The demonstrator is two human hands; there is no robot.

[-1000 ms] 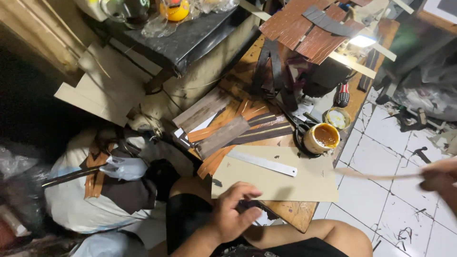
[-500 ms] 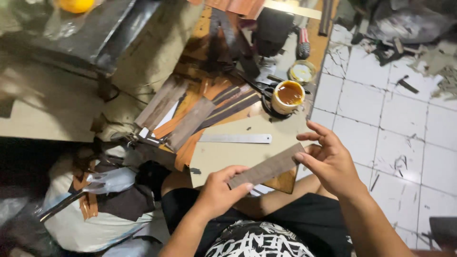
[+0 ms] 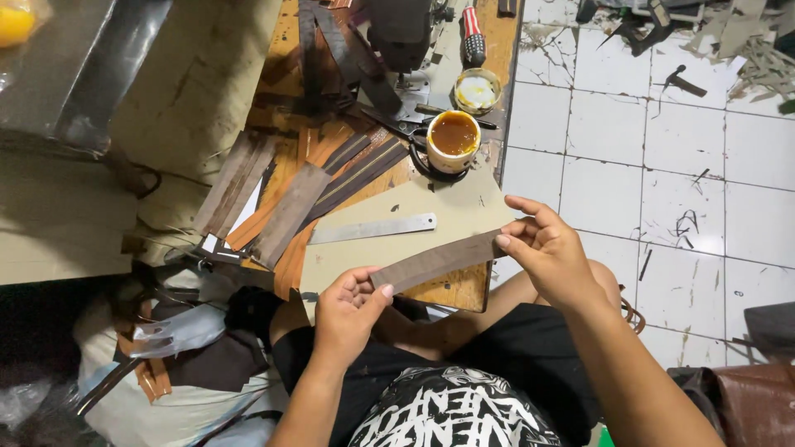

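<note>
Raised clear of the board, both my left hand [image 3: 348, 310] and right hand [image 3: 551, 252] are pinching the light, flexible leather strip [image 3: 435, 261] closed-fingered at its ends.

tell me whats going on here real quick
A person seated at a low wooden board holds a brown leather strip by its two ends, left hand at one end and right hand at the other. On the board lie a metal ruler, more strips and a cup of amber glue.
</note>
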